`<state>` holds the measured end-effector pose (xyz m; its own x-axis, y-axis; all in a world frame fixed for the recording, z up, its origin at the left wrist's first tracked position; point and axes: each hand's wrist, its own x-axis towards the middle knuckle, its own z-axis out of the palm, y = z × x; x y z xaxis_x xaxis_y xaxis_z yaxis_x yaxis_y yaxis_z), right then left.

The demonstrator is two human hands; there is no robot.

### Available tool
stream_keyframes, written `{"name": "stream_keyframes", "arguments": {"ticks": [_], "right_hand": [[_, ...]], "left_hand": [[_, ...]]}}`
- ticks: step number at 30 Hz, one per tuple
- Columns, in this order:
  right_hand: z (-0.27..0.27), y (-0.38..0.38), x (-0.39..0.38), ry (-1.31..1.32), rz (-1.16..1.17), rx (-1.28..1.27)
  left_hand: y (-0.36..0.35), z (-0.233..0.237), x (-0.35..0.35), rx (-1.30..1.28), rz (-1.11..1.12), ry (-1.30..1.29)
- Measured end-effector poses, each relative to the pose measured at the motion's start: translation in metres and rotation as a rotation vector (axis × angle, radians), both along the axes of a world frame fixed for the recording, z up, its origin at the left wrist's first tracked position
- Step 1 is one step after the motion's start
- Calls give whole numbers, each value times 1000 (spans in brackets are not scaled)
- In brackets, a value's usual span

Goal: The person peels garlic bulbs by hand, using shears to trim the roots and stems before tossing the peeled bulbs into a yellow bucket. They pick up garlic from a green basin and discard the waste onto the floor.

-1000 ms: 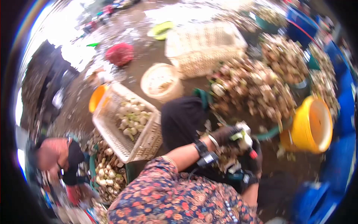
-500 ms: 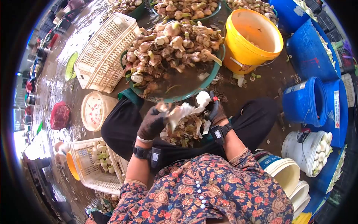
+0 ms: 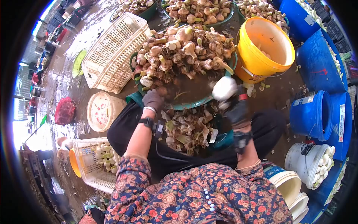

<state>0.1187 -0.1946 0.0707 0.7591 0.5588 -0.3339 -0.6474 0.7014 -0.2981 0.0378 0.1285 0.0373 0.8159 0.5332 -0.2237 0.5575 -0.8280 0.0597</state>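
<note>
My right hand [image 3: 238, 114], in a dark glove with a red band at one finger, is closed on a peeled white garlic bulb [image 3: 224, 89]. Motion smears both, just right of the basin's near edge. My left hand [image 3: 153, 100], also gloved, is at the near left rim of the green basin [image 3: 194, 105]; its fingertips are hard to make out beside a brownish bulb. Unpeeled garlic bulbs [image 3: 186, 48] with stalks are heaped in that basin. Loose garlic skins [image 3: 190, 128] lie in a pile between my legs, below both hands.
Right of the basin stands a yellow bucket [image 3: 257, 67]; farther right are a blue bucket [image 3: 305, 114] and a white bucket [image 3: 298, 164] of peeled garlic. A white crate [image 3: 108, 59] and white tub [image 3: 112, 108] stand left. Another crate [image 3: 85, 170] holds pale stalked bulbs.
My hands have moved apart. The right has swung right with the white bulb, and the left has gone up to the basin rim. The loose skin held between them is gone from the hands.
</note>
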Motion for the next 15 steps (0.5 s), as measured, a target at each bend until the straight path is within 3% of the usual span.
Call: {"name": "stream_keyframes", "arguments": {"ticks": [1, 3, 4, 5, 7, 9, 11, 13, 14, 15], "right_hand": [[20, -11, 19, 109, -57, 425], [83, -17, 28, -93, -190, 188], [83, -12, 26, -153, -195, -41], [69, -6, 21, -162, -203, -43], [17, 10, 5, -253, 30, -338], [-17, 33, -22, -124, 214, -455], [-8, 50, -41, 60, 446, -565], [-42, 58, -49, -122, 568, -373], [-15, 65, -57, -376, 463, -413], [-25, 67, -59, 12, 460, -392]], "left_hand": [[13, -11, 7, 32, -30, 109], [32, -39, 18, 70, -76, 208], [40, -58, 23, 33, -58, 155], [41, -68, 26, -8, -38, 104], [23, -30, 25, -37, -67, 71], [12, -8, 22, -104, -144, 16], [-14, 38, 12, -286, -319, -56], [-43, 64, 0, -587, -408, -127], [-55, 63, -5, -855, -436, -149], [-67, 59, -11, -956, -546, -285]]}}
